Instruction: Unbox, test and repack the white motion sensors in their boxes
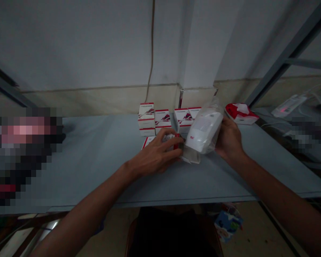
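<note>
A clear plastic bag [210,109] holding a white packet [202,134], its long axis tilted up to the right, is gripped by the right hand's curled fingers [226,125]. The left hand's fingers [171,144] close on a small red-and-white box [167,138] just beside it, before stacked cartons [146,116] at the counter's [96,171] far edge.

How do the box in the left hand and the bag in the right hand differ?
The box in the left hand is opaque and mostly covered by that hand, while the bag in the right hand is clear plastic showing a white packet inside. The bag looks larger than the box. Both show red on white.
</note>
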Available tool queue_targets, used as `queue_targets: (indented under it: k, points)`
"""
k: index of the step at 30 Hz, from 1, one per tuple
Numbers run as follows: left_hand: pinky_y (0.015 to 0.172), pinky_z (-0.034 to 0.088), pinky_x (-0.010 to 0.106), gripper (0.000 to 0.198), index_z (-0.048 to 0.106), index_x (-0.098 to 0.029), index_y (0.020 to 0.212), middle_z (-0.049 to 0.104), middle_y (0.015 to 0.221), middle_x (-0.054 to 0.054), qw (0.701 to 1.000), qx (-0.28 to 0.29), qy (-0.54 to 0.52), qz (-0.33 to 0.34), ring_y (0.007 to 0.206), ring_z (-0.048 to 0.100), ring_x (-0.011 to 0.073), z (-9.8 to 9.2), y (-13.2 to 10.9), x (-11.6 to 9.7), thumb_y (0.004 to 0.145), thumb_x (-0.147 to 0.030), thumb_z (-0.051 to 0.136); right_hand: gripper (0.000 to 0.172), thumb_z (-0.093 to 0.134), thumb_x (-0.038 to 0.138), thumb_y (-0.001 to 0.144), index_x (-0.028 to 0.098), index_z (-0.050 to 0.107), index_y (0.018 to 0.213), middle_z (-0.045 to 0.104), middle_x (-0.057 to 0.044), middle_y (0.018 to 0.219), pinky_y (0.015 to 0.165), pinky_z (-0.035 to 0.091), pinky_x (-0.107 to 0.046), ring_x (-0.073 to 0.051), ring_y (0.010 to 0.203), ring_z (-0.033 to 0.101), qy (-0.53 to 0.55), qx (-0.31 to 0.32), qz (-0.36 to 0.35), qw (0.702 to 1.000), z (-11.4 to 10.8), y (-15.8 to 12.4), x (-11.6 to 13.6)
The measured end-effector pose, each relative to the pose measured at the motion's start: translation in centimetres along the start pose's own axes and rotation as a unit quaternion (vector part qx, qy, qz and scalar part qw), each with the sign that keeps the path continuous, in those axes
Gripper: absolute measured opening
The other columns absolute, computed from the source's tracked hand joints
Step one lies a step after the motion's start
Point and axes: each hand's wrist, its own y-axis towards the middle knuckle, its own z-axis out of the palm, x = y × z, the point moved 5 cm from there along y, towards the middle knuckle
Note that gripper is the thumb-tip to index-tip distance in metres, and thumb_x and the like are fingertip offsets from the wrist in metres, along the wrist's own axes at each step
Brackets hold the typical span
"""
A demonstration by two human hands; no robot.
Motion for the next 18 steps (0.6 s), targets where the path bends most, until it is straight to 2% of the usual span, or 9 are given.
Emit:
queue_targets:
  k: [4, 6, 9, 13, 16, 18]
  points:
    - [0.117, 0.047, 0.065, 0.011, 0.064, -0.023, 0.109, 0.052, 0.157, 0.012, 1.0, -0.007, -0.001, -0.024, 0.146, 0.039, 0.0351, -0.2, -0.2, 0.4, 0.099, -0.024, 0.066, 0.019, 0.067, 0.051, 0.096, 0.034, 0.072, 0.104, 0.078, -0.004, 0.095, 0.068, 0.065, -0.048, -0.028, 0.083, 0.074, 0.155, -0.076, 0.103, 0.98, 0.3, -0.2, 0.1]
    - [0.118, 0.045, 0.065, 0.013, 0.062, -0.022, 0.111, 0.046, 0.162, 0.015, 0.999, -0.022, -0.014, -0.037, 0.146, 0.04, 0.0348, -0.3, -0.3, 0.7, 0.099, -0.026, 0.066, 0.013, 0.07, 0.045, 0.095, 0.032, 0.069, 0.094, 0.073, -0.001, 0.092, 0.068, 0.065, -0.041, -0.022, 0.08, 0.071, 0.189, -0.089, 0.108, 0.972, 0.7, -0.3, 0.7]
    - [0.118, 0.045, 0.064, 0.018, 0.06, -0.021, 0.113, 0.046, 0.162, 0.017, 0.997, -0.048, -0.034, -0.046, 0.146, 0.041, 0.0347, -0.5, -0.3, 0.9, 0.099, -0.029, 0.068, 0.018, 0.069, 0.039, 0.096, 0.028, 0.062, 0.084, 0.067, 0.001, 0.091, 0.07, 0.065, -0.034, -0.017, 0.081, 0.067, 0.215, -0.089, 0.083, 0.969, 1.1, -0.3, 1.9]
    - [0.118, 0.045, 0.063, 0.019, 0.057, -0.022, 0.113, 0.049, 0.161, 0.017, 0.991, -0.101, -0.051, -0.074, 0.144, 0.046, 0.033, -0.8, -0.4, 1.4, 0.099, -0.029, 0.069, 0.012, 0.064, 0.038, 0.098, 0.028, 0.066, 0.091, 0.067, -0.001, 0.101, 0.075, 0.068, -0.037, -0.019, 0.092, 0.067, 0.218, -0.044, 0.052, 0.973, 1.8, -0.5, 3.6]
    - [0.116, 0.047, 0.06, 0.023, 0.056, -0.023, 0.113, 0.052, 0.159, 0.016, 0.985, -0.133, -0.065, -0.089, 0.143, 0.048, 0.0315, -0.8, -0.5, 1.8, 0.098, -0.029, 0.071, 0.019, 0.059, 0.049, 0.1, 0.032, 0.067, 0.105, 0.07, -0.004, 0.116, 0.08, 0.068, -0.041, -0.024, 0.107, 0.069, 0.184, -0.007, 0.027, 0.983, 2.2, -0.7, 4.3]
    - [0.116, 0.048, 0.058, 0.033, 0.055, -0.023, 0.122, 0.055, 0.156, 0.015, 0.981, -0.154, -0.069, -0.093, 0.142, 0.05, 0.031, -0.8, -0.6, 1.9, 0.096, -0.031, 0.074, 0.026, 0.062, 0.052, 0.098, 0.037, 0.062, 0.12, 0.069, -0.003, 0.127, 0.081, 0.068, -0.04, -0.025, 0.112, 0.07, 0.168, -0.007, 0.007, 0.986, 2.4, -0.8, 4.3]
